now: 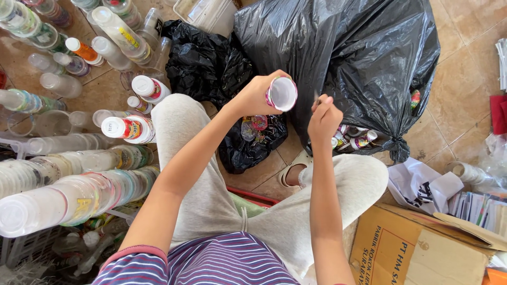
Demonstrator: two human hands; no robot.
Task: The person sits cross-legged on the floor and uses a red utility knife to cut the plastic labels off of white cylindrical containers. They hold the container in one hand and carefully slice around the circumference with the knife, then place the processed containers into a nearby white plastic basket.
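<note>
Nearest to me, my knees in pale grey trousers spread to either side, and both forearms rise from them toward the middle of the view. My left hand is closed around a small plastic cup, fingers wrapped over its printed pink-and-green wall; the cup lies on its side in that grip, long axis roughly level, with its white round end turned toward my right hand. My right hand stands just beside that end, a little lower, fingers pinched together on a thin sliver that sticks up from the fingertips (what it is I cannot tell; it is too slight and blurred). The two hands are near but not touching, so the cup lies to the left of the pinch and slightly above it, and the right hand is the one free to close the gap. Just beyond, between my knees, a crumpled black bag holds a few coloured cups. Farther off, a large black sack bulges, with more cups showing at its lower tear. To the left, long nested stacks of clear cups lie on the floor among bottles; to the right sits a cardboard box.
</note>
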